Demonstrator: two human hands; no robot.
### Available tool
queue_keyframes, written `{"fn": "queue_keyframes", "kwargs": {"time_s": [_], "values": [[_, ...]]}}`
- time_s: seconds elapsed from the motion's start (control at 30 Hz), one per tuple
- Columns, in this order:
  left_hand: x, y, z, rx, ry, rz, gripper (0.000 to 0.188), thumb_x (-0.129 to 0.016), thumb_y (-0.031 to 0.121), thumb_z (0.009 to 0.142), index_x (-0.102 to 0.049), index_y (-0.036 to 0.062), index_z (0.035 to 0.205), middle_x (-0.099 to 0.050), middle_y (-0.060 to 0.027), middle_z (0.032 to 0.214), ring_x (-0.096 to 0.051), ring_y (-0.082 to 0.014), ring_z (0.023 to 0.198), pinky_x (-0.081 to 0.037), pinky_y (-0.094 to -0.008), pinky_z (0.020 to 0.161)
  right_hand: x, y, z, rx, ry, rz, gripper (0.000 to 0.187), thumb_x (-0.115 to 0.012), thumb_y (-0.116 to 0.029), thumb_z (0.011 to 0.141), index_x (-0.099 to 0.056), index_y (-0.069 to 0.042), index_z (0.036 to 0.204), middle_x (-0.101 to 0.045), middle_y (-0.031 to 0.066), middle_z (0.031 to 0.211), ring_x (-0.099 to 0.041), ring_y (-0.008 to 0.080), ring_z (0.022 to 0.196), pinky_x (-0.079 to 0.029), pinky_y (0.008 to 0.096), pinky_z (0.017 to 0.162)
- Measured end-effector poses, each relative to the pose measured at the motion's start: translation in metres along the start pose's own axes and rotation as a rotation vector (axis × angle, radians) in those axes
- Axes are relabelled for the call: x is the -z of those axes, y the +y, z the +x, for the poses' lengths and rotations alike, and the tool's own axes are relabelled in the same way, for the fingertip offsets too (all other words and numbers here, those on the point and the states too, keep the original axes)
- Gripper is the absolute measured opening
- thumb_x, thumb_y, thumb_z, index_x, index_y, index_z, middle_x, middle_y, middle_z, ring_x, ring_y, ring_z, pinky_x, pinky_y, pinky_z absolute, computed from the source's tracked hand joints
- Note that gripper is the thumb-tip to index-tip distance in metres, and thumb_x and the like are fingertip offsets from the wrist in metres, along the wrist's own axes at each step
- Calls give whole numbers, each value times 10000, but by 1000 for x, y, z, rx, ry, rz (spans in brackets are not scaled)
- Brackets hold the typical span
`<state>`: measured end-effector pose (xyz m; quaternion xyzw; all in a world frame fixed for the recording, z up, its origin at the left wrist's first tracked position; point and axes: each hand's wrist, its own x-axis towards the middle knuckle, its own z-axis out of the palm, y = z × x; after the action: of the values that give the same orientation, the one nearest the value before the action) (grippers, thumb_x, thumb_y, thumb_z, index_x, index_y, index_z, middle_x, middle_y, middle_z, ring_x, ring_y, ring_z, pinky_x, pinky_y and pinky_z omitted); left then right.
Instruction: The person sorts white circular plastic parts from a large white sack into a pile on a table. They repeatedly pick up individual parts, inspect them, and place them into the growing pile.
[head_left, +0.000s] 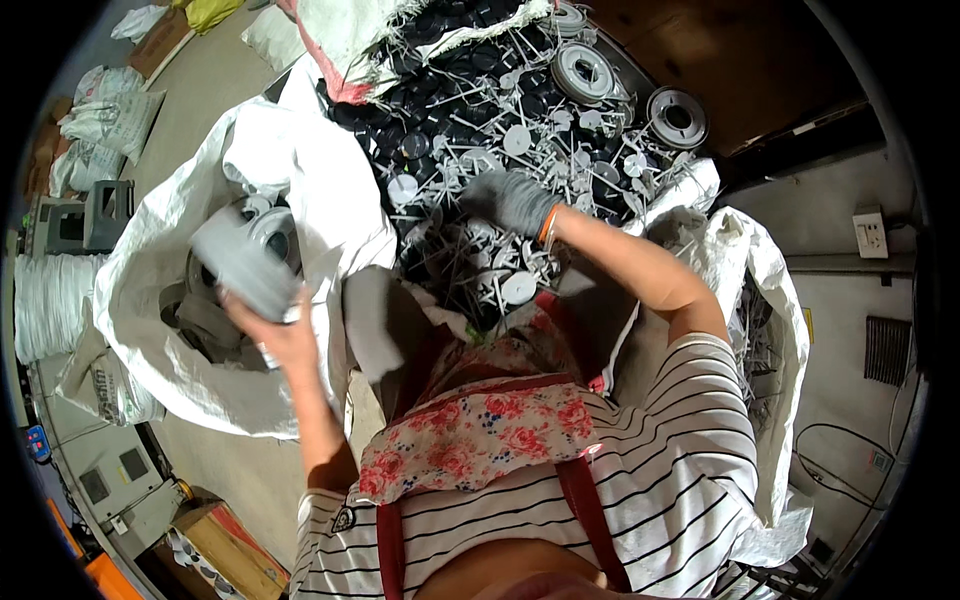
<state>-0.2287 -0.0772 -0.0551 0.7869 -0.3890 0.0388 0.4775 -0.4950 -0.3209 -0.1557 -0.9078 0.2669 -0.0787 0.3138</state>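
My bare left hand [283,338] grips a grey cylindrical plastic part [245,262], blurred by motion. Both are over the mouth of a large white woven sack [140,330]. Inside that sack lie more grey round parts, some ring-shaped [205,318]. My right hand [508,203], in a grey knitted glove with an orange cuff, rests at a heap of small plastic pieces. Its fingertips point down into the heap and are hidden. Grey thin-stemmed discs [518,288] and black round caps [415,145] make up the heap in front of me.
Grey flanged spools [585,73] lie at the heap's far right, one [677,118] by the brown board. A second white sack [780,350] with grey pieces stands at my right. At far left are a coil of white cord [55,305] and filled bags [110,115]; an open cardboard box [235,550] is lower left.
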Motion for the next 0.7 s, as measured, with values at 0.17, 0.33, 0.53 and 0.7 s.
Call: {"fn": "queue_keyframes", "kwargs": {"time_s": [0.17, 0.33, 0.53, 0.7], "values": [[4, 7, 35, -154, 80, -92, 674, -618, 38, 817, -269, -57, 1386, -315, -224, 1426, -311, -315, 1329, -224, -410, 1103, 77, 147, 20, -623, 383, -257, 628, -597, -468, 799, -500, 17, 1187, -585, 273, 1095, -563, 384, 1051, -436, 437, 914], [-73, 37, 6, -115, -360, -119, 564, -614, 38, 826, -383, -68, 1330, -447, -218, 1344, -448, -295, 1241, -327, -378, 1054, 100, 262, 52, -750, 452, -465, 771, -607, -518, 792, -379, 26, 1289, -514, 263, 1216, -496, 427, 1120, -413, 470, 944], [-162, 88, 1, -213, -853, -75, 612, -683, 20, 733, -452, -27, 1298, -459, -213, 1335, -468, -318, 1228, -370, -371, 1017, 114, 267, 53, -866, 192, -380, 623, -691, -277, 686, -497, 19, 1199, -592, 259, 1112, -554, 393, 1081, -456, 447, 907], [-228, 112, -3, -772, -832, 161, 730, -622, -45, 710, -343, 24, 1381, -290, -220, 1447, -222, -416, 1359, -206, -533, 1079, 97, 211, 15, -136, 209, -363, 285, -574, -124, 677, -616, -9, 935, -621, 233, 781, -621, 341, 700, -489, 443, 621]]}}
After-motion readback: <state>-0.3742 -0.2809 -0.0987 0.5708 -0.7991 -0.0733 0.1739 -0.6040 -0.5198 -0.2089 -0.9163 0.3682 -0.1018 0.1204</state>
